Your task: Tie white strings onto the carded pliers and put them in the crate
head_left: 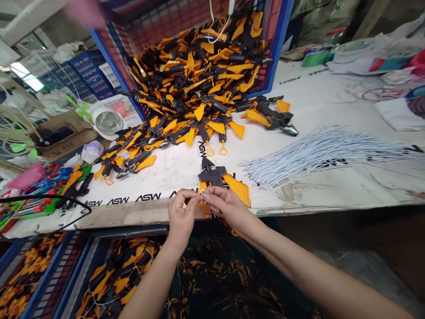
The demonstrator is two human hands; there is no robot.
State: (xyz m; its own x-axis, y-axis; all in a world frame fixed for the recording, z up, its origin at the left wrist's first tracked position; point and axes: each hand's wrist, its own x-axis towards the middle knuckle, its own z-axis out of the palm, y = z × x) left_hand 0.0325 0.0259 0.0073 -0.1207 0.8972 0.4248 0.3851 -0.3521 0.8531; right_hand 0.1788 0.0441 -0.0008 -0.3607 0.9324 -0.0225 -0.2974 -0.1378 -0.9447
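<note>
My left hand [182,217] and my right hand [229,207] meet at the table's front edge, fingertips pinched together. Between them shows a tiny loop of what looks like white string [202,192]; the rest of it is hidden by the fingers. Just beyond and under the fingertips lies a black plastic piece with orange wing-like flaps [214,175], its pointed black tip facing away from me. My right fingers cover its lower end. To the right on the table is a fanned bundle of white strings [315,153].
A blue crate [279,48] tipped on its side spills many similar black-and-orange pieces [195,79] onto the table [159,177]. Below the edge stand blue crates [83,266] with more pieces. A small fan [109,122], colourful items [49,190] and a black cable [73,201] are at left.
</note>
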